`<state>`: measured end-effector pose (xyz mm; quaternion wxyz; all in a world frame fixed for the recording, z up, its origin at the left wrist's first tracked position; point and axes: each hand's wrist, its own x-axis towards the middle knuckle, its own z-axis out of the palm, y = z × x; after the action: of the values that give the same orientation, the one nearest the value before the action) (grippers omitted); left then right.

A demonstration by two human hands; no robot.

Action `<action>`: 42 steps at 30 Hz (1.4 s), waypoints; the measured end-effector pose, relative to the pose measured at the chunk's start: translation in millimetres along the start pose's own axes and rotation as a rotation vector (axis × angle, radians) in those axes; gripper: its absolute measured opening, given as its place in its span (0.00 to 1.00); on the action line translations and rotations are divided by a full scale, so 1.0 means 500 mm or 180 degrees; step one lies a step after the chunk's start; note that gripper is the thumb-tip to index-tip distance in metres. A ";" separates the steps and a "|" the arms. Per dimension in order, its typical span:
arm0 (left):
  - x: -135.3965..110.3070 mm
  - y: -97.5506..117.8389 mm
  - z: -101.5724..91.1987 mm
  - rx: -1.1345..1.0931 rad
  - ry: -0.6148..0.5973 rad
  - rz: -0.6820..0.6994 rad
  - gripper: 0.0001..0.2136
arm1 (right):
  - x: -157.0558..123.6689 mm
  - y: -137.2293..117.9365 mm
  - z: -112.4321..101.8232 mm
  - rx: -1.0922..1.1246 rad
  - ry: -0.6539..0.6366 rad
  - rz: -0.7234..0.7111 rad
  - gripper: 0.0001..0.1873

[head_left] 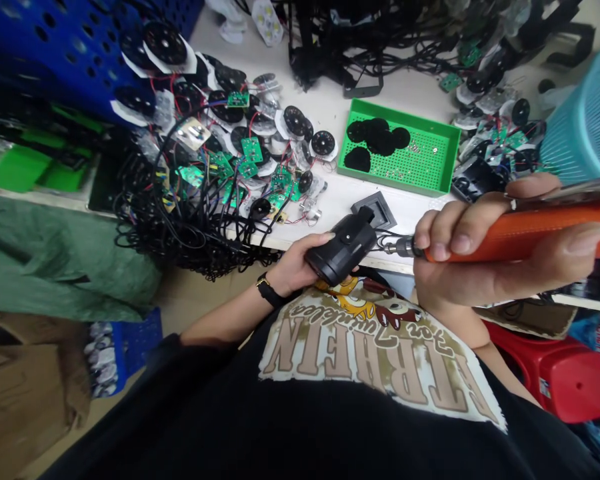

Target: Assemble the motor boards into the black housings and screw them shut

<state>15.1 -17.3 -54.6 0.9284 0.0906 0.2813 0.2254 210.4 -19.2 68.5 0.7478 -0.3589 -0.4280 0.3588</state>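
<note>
My left hand (300, 265) is wrapped round a black cylindrical housing (341, 248), which looks like a security camera body, in front of my chest at the table's edge. The housing lies tilted, with a small screw showing on its side. My right hand (480, 247) grips an orange electric screwdriver (535, 230). Its metal nose points left at the housing's right side; whether the bit touches the housing I cannot tell. Just behind the housing a dark grey square block (375, 210) with a recess rests on the table. Thin black cables pass near the screwdriver's nose.
A green perforated tray (445, 153) holds black discs and small screws. Left of it lies a heap of circuit boards (251, 149), lenses and wires. A blue crate (75, 53) stands at the far left, a light-blue basket (587, 113) at right. A red stool (575, 380) is below.
</note>
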 end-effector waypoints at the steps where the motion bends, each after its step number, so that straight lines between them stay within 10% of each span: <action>1: 0.001 -0.002 0.002 0.0021 0.0022 0.0034 0.25 | 0.000 0.001 0.003 -0.0052 0.0017 0.0016 0.18; 18: -0.014 -0.021 0.056 0.1422 0.0820 0.0724 0.30 | -0.028 0.006 -0.008 -0.0010 -0.0329 -0.0073 0.14; 42: -0.016 -0.024 0.057 0.1680 0.0924 0.0613 0.32 | -0.052 -0.011 -0.036 -0.0059 -0.0594 -0.0091 0.13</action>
<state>29.6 -33.1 -30.7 0.7973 0.3215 0.4497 0.2422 217.9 -48.1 56.6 0.7064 -0.3247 -0.5042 0.3760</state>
